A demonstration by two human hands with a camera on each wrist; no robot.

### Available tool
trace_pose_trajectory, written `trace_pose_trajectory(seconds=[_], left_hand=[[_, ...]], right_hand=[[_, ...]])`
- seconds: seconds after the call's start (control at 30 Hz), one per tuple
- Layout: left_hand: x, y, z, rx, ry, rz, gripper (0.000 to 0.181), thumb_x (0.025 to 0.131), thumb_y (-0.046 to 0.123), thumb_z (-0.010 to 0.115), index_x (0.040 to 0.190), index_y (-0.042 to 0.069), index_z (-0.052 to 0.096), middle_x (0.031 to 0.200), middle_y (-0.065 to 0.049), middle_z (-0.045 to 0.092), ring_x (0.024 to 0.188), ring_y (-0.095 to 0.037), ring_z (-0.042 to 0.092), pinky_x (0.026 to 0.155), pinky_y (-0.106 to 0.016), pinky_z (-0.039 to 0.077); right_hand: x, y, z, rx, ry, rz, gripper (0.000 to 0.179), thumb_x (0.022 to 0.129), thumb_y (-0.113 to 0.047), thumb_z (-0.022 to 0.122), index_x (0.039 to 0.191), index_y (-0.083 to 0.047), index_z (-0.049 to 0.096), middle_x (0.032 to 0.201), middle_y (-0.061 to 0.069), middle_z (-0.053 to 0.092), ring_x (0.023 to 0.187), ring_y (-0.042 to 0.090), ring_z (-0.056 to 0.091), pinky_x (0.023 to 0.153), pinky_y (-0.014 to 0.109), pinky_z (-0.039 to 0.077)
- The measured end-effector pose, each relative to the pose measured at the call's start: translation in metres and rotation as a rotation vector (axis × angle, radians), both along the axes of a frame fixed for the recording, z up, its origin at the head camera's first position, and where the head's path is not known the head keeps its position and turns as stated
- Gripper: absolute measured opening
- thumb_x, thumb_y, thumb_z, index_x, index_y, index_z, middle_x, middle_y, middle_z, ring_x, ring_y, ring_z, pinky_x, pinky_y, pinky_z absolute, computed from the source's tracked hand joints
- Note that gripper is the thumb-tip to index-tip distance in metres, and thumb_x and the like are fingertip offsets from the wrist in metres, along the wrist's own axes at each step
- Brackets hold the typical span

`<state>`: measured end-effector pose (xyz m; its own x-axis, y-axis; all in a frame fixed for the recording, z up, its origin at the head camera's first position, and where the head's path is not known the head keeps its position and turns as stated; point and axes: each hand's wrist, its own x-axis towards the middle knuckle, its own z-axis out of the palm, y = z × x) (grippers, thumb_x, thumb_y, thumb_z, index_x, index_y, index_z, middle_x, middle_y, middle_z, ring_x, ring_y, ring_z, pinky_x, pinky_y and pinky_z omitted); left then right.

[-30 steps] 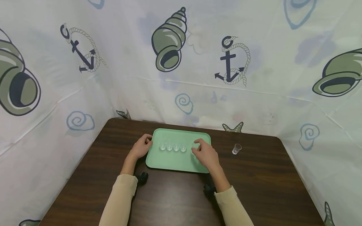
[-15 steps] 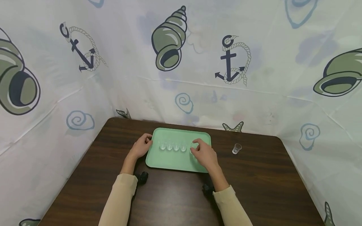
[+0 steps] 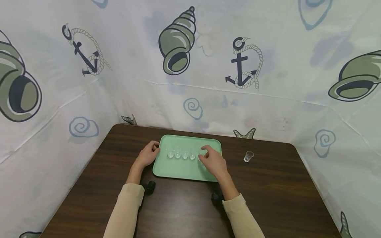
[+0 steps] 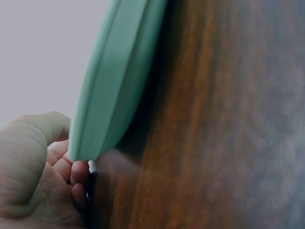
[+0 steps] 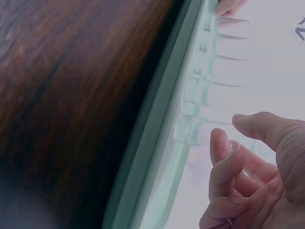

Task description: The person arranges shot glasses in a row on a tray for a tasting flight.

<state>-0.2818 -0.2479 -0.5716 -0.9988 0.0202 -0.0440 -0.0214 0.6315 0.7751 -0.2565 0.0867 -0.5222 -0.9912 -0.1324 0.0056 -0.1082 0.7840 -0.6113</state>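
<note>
A pale green tray lies on the dark wooden table. My left hand holds its left edge; in the left wrist view the thumb and curled fingers meet at the tray's rim. Several small clear plastic cups stand in a row across the tray's middle. At the row's right end, my right hand pinches another clear cup near its rim between thumb and finger. From the head camera, that cup is mostly hidden by the fingers.
One more clear cup stands on the table, right of the tray. Behind the table hangs a white cloth printed with shells and anchors. A black wrist device sits under each forearm.
My right hand has shifted slightly left over the tray, bringing its cup closer to the row. The left hand stays at the tray's edge.
</note>
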Motion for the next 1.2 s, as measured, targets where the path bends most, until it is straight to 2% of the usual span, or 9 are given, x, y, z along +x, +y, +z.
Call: trace_pose_trajectory(seconds=[0.73,0.97,1.2], left_hand=[[0.002,0.002,0.003,0.018,-0.001,0.000,0.041,0.113,0.023,0.050,0.149,0.004,0.054,0.106,-0.011,0.060,0.082,-0.023,0.054,0.079,-0.038,0.043],[0.002,0.002,0.003,0.016,-0.005,-0.002,0.041,0.114,0.023,0.050,0.150,0.004,0.054,0.106,-0.010,0.060,0.080,-0.022,0.054,0.079,-0.038,0.042],[0.002,0.001,0.003,0.010,-0.006,0.005,0.042,0.114,0.024,0.049,0.150,0.005,0.054,0.107,-0.011,0.061,0.082,-0.023,0.055,0.078,-0.038,0.043]], right_hand=[[0.000,-0.002,-0.001,-0.057,-0.018,0.034,0.044,0.104,-0.034,0.071,0.145,-0.021,0.063,0.098,-0.004,0.076,0.064,0.013,0.062,0.060,0.036,0.047],[0.002,0.001,-0.001,-0.086,-0.018,0.022,0.061,0.103,-0.032,0.074,0.158,-0.022,0.050,0.091,-0.005,0.072,0.067,0.013,0.062,0.061,0.035,0.047],[0.006,0.009,0.003,-0.078,-0.007,0.016,0.057,0.104,-0.035,0.072,0.155,-0.023,0.054,0.087,-0.005,0.070,0.064,0.014,0.060,0.059,0.035,0.045]])
